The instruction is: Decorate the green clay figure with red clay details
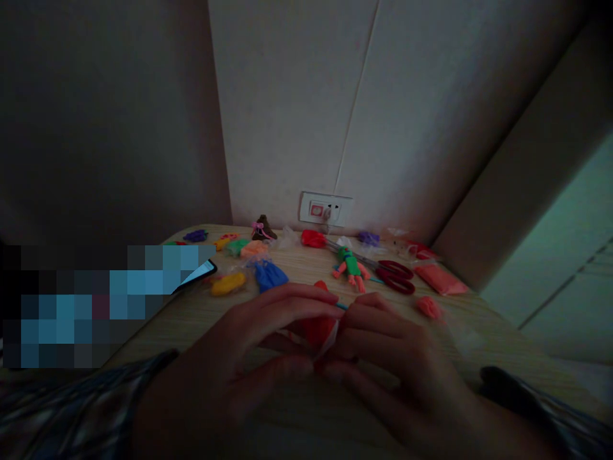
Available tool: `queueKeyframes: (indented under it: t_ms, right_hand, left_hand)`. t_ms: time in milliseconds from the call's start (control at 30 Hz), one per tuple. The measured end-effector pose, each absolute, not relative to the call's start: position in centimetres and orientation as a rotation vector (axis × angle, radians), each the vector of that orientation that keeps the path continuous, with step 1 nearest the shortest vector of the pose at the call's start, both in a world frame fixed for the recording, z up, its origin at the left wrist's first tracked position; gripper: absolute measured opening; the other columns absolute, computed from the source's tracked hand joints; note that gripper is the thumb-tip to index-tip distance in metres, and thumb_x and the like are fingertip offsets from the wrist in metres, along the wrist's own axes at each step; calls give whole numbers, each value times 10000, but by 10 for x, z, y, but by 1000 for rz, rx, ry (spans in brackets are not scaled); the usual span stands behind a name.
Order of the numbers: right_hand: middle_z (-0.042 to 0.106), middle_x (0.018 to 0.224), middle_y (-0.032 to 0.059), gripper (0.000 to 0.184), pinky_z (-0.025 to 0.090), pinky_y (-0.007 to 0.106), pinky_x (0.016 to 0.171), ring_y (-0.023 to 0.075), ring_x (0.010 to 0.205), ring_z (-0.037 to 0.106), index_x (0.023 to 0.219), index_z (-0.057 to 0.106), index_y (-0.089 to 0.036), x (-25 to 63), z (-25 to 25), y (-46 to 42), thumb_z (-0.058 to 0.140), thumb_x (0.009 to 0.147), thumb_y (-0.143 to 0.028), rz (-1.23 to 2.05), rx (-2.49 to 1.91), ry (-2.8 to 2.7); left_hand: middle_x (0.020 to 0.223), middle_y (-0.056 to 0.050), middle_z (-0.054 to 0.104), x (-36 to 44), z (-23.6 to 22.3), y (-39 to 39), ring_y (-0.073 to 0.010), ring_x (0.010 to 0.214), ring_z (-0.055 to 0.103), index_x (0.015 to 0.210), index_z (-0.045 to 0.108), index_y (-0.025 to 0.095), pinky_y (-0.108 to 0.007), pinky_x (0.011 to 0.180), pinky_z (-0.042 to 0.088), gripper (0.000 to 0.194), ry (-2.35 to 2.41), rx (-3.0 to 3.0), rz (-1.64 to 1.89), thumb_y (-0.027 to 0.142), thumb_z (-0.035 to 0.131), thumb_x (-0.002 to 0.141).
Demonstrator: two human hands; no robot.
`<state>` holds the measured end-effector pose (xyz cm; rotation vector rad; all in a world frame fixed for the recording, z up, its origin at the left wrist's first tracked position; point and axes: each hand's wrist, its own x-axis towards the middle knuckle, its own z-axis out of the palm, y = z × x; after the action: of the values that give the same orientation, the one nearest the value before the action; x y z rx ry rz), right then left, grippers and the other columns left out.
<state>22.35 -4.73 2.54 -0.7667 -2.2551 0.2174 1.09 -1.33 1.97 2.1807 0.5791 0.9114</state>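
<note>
Where the table meets the wall: wood-grain tabletop (182,332) against pale wall panels (287,96), vertical seam visible; white socket plate (306,217) just above the edge, clear plug (327,214) in it.
Room: dim; darker wall at left, pale panel with a line across it (565,268) at right.
Left hand: fingers curled over the red packet (318,329), thumb at its lower edge, clamped on it (244,338).
Right hand: fingertips and thumb together on the packet's near side (393,351).
Red packet location: between both hands, near side of table.
Table, left: lit screen (198,273), partly pixelated; yellow lump (228,283); blue bag (271,276).
Table, back: brown piece with pink bow (264,229).
Table, right: green-and-pink figure (351,265) near red-handled scissors (396,276); coral packet (440,278); pink lump (428,307).
</note>
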Motion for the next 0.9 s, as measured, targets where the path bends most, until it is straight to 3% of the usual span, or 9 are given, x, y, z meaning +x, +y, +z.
queueKeyframes:
  t_ms: [600,900]
  right_hand:
    - [702,861,31,127,443,292,755,149,809,633,856,691,-132,222,22,-48,602,932,-183,308,-842,-2273]
    - [716,870,34,115,442,311,750,159,798,641,860,696,-144,220,23,-49,590,905,-144,275,-892,-2255]
  left_hand:
    - [1376,39,598,8,15,-12,-172,1259,576,1328,508,390,-287,1068,494,368,585,2466,982,304,545,971]
    - [1374,78,607,9,11,-13,-130,1239,592,1348,509,372,-186,1054,474,389,605,2596,1054,298,551,968]
